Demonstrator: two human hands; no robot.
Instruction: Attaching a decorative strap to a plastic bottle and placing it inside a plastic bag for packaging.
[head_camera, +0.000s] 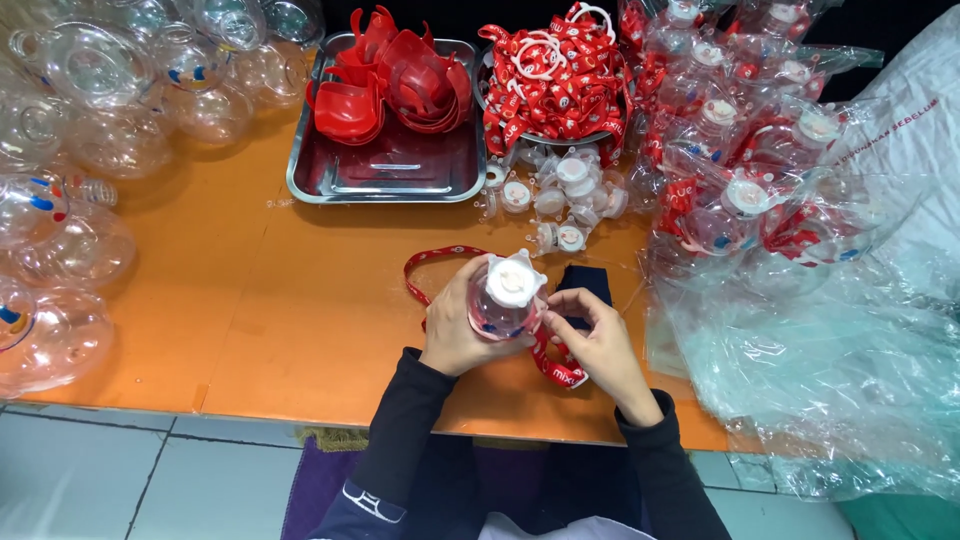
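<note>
Left hand (458, 325) wrapped around clear bottle (503, 300), right hand (592, 335) pinching red strap (545, 352) beside it

Clear white-capped bottle (503, 295) held upright, red lanyard (548, 362) trailing beneath

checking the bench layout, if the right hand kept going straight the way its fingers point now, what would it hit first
The right hand points up and left at the clear bottle held in the left hand. Its fingertips already sit at the bottle's side by the red strap, so the bottle comes first.

table (300, 320): orange | strap (425, 262): red, white print | bottle (500, 300): clear, white cap | sleeves (400, 420): black
</note>
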